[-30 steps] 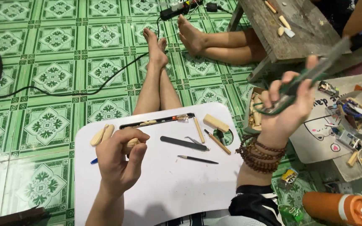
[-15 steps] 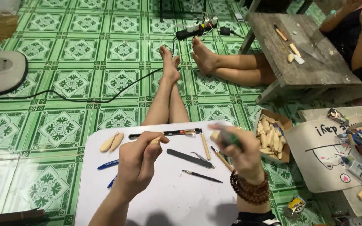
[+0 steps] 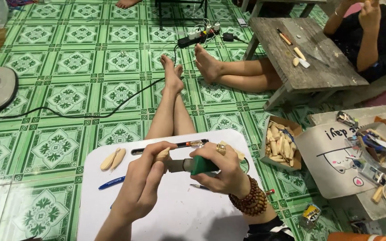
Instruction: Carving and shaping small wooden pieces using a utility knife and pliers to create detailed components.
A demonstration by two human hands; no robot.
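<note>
My left hand [image 3: 141,185] pinches a small pale wooden piece [image 3: 162,155] over a white lap board [image 3: 175,218]. My right hand [image 3: 222,169] grips a green-handled knife [image 3: 197,165], and its blade lies against the wooden piece. Both hands meet above the middle of the board. Two carved pale wooden pieces [image 3: 113,159] lie at the board's left edge. A blue pen [image 3: 111,182] and a long dark tool [image 3: 175,145] also rest on the board.
My legs [image 3: 171,111] stretch over a green patterned tile floor. A cardboard box of wooden pieces [image 3: 280,143] sits to the right, next to a white bag [image 3: 331,151] and clutter. Another person sits behind a low wooden table [image 3: 309,58]. A power strip [image 3: 197,38] and cable cross the floor.
My right hand came down from high on the right with the green-handled knife and brought its blade to the wooden piece in my left hand. The view shifted downward.
</note>
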